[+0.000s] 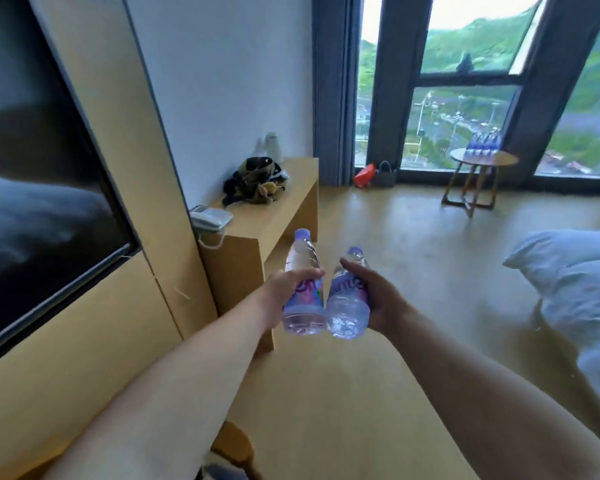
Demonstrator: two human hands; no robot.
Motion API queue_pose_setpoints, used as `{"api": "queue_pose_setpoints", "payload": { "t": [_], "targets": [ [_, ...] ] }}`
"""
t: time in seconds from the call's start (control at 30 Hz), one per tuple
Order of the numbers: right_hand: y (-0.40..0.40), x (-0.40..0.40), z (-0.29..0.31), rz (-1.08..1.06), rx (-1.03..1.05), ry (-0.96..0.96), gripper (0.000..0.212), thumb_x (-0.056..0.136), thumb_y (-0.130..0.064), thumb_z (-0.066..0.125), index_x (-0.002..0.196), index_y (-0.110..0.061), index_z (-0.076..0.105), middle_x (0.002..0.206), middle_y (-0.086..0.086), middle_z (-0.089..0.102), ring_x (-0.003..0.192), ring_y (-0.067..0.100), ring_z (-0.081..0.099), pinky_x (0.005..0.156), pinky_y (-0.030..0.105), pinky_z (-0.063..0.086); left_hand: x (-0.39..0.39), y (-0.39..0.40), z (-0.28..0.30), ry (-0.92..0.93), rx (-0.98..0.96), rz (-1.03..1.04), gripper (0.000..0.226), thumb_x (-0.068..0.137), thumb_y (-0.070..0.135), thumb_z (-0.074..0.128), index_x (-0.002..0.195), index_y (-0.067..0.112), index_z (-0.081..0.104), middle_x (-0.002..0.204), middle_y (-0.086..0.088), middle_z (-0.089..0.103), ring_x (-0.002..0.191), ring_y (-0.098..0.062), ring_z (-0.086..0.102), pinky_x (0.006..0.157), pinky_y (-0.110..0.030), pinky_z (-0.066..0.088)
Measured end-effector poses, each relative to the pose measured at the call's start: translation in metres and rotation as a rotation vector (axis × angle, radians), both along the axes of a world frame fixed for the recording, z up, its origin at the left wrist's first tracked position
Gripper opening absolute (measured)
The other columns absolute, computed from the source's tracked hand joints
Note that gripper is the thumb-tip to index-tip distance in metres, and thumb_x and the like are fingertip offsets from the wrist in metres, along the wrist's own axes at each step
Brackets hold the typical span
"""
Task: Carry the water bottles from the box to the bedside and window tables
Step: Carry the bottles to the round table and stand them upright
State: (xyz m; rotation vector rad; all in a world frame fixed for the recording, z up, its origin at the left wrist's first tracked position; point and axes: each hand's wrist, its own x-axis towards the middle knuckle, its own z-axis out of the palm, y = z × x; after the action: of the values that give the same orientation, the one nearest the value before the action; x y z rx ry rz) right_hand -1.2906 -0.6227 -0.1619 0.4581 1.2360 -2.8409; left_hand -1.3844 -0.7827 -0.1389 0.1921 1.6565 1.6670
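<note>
We've got one bottle per hand. Left hand [284, 292] is wrapped round the left bottle [303, 289] at its label, thumb on top, fingers curled under. Right hand [371, 296] is clamped the same way on the right bottle [349, 299], thumb across the shoulder. Both bottles are held out in front of us at approx chest height, over the wood floor [378, 237], bases toward us, caps pointing up and away. Their bases are touching or v. nearly so; the necks lean slightly apart.

What the next move turns on, as we read it: the round window table [510, 159] sits far ahead and to the right, against the glass, well apart from both hands. A row of bottles [484, 143] already stands on its left half, by the back edge; the right half and front edge look free, tho blur makes that hard to confirm. Right hand is on the nearer side, so we'd expect it to set down first, w/ the left following.

Long axes are tilted off vertical now, so each bottle needs rotating upright, base down, before it lands. The bed corner [568, 271] juts in on the right, between us and the table; we'd go round it on the floor side. No bedside table or box in view.
</note>
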Motion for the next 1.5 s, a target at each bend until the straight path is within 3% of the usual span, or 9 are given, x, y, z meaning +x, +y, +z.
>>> {"api": "queue_pose_setpoints", "payload": {
  "t": [0.07, 0.13, 0.27, 0.4, 0.6, 0.83, 1.03, 1.4, 1.5],
  "targets": [
    [0.046, 0.009, 0.015, -0.017, 0.09, 0.005, 0.02, 0.089, -0.022, 0.072, 0.099, -0.007, 0.064, 0.092, 0.02, 0.066, 0.084, 0.035, 0.067, 0.084, 0.045, 0.056, 0.001, 0.056, 0.011, 0.01, 0.019, -0.014, 0.058, 0.078, 0.029, 0.087, 0.124, 0.0, 0.066, 0.123, -0.031, 0.068, 0.115, -0.05, 0.065, 0.104, -0.062, 0.049],
    [0.095, 0.016, 0.028, -0.087, 0.16, 0.018, 0.028, 0.089, -0.019, 0.07, 0.111, -0.007, 0.057, 0.096, 0.022, 0.066, 0.087, 0.037, 0.066, 0.086, 0.046, 0.055, 0.002, 0.111, 0.02, 0.022, 0.046, -0.055, 0.063, 0.075, 0.032, 0.089, 0.124, -0.002, 0.067, 0.12, -0.03, 0.069, 0.113, -0.049, 0.067, 0.104, -0.058, 0.051],
    [0.189, 0.035, 0.048, -0.256, 0.255, 0.008, 0.018, 0.088, -0.015, 0.068, 0.096, -0.011, 0.053, 0.073, 0.013, 0.059, 0.062, 0.026, 0.064, 0.06, 0.035, 0.056, 0.005, 0.209, 0.036, 0.055, 0.059, -0.116, 0.061, 0.069, 0.031, 0.092, 0.116, -0.001, 0.07, 0.1, -0.026, 0.071, 0.091, -0.041, 0.07, 0.093, -0.051, 0.057],
    [0.273, 0.052, 0.049, -0.374, 0.224, 0.021, 0.015, 0.088, -0.019, 0.067, 0.087, -0.014, 0.053, 0.074, 0.009, 0.054, 0.064, 0.025, 0.059, 0.066, 0.036, 0.054, 0.004, 0.294, 0.047, 0.096, 0.051, -0.21, 0.061, 0.065, 0.033, 0.093, 0.113, 0.005, 0.069, 0.097, -0.022, 0.069, 0.09, -0.04, 0.068, 0.099, -0.054, 0.055],
    [0.381, 0.052, 0.04, -0.512, 0.141, 0.003, 0.026, 0.083, -0.033, 0.081, 0.088, -0.015, 0.064, 0.075, 0.008, 0.062, 0.066, 0.025, 0.065, 0.07, 0.037, 0.057, -0.014, 0.418, 0.048, 0.158, 0.06, -0.33, 0.049, 0.069, 0.036, 0.09, 0.103, 0.009, 0.067, 0.078, -0.013, 0.069, 0.063, -0.028, 0.068, 0.067, -0.038, 0.059],
    [0.529, -0.003, 0.033, -0.509, 0.232, -0.005, 0.03, 0.082, -0.031, 0.079, 0.095, -0.015, 0.058, 0.075, 0.008, 0.061, 0.065, 0.024, 0.064, 0.064, 0.035, 0.056, -0.074, 0.584, 0.029, 0.206, 0.05, -0.45, 0.066, 0.07, 0.036, 0.089, 0.12, 0.002, 0.063, 0.105, -0.028, 0.073, 0.081, -0.038, 0.071, 0.09, -0.055, 0.059],
    [0.662, -0.072, 0.046, -0.611, 0.241, -0.072, 0.031, 0.082, -0.029, 0.078, 0.096, -0.013, 0.055, 0.071, 0.01, 0.063, 0.061, 0.024, 0.067, 0.061, 0.036, 0.058, -0.152, 0.735, 0.036, 0.182, 0.045, -0.544, 0.07, 0.069, 0.041, 0.088, 0.123, 0.007, 0.06, 0.116, -0.027, 0.071, 0.1, -0.045, 0.072, 0.094, -0.06, 0.057],
    [0.873, -0.169, 0.035, -0.661, 0.232, -0.1, 0.036, 0.083, -0.031, 0.076, 0.102, -0.012, 0.052, 0.076, 0.011, 0.064, 0.066, 0.025, 0.068, 0.064, 0.037, 0.059, -0.254, 0.961, 0.022, 0.16, 0.046, -0.618, 0.066, 0.07, 0.042, 0.088, 0.12, 0.009, 0.062, 0.106, -0.022, 0.076, 0.079, -0.035, 0.076, 0.068, -0.039, 0.062],
    [0.946, -0.198, 0.028, -0.651, 0.248, -0.085, 0.033, 0.086, -0.031, 0.073, 0.101, -0.012, 0.052, 0.075, 0.01, 0.064, 0.064, 0.024, 0.068, 0.062, 0.036, 0.059, -0.283, 1.029, 0.011, 0.164, 0.055, -0.607, 0.065, 0.073, 0.044, 0.086, 0.122, 0.011, 0.06, 0.109, -0.02, 0.076, 0.089, -0.036, 0.077, 0.068, -0.037, 0.062]
  ]
}}
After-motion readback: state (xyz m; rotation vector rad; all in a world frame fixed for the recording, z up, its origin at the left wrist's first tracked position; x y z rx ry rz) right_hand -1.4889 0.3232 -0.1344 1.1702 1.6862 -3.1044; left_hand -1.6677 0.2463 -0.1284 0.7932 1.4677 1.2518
